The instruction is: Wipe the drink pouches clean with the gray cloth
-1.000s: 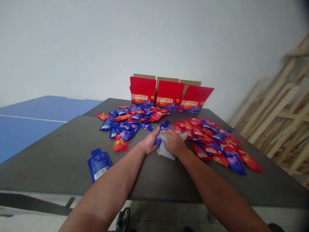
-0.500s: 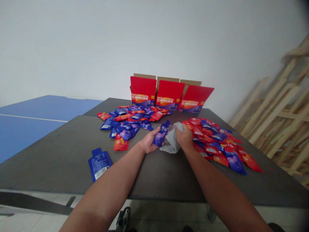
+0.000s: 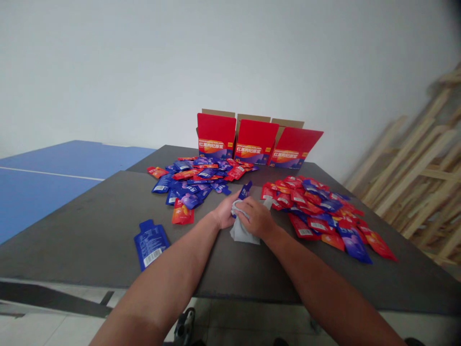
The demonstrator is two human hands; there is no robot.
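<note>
Left hand (image 3: 224, 214): clamps on a blue pouch (image 3: 246, 190); meets the right hand (image 3: 258, 218) above the middle of the dark table (image 3: 115, 211).
Right hand: pinches a pale grey cloth (image 3: 243, 234); presses it against the pouch from the right, together with the left hand.
Blue pouch: sits between both hands; pokes its narrow end up past the fingers, tilted to the right; disappears lower down behind the cloth.
Cloth: bunches under the right fingers; hangs below them; sticks out a loose end beyond the right hand; cannot tell whether touching the table.
Lone pouch (image 3: 151, 245): lies flat near the left forearm; points its neck away; shows a barcode.
Left heap (image 3: 190, 185): mixes blue and red pouches; spreads just in front of the boxes.
Right heap (image 3: 313, 206): mixes red and blue pouches too; lies beyond the right hand.
Boxes (image 3: 216, 129): stand three in a row at the far edge; show red raised flaps.
Wooden slats (image 3: 414, 178): lean at far right, blurred.
</note>
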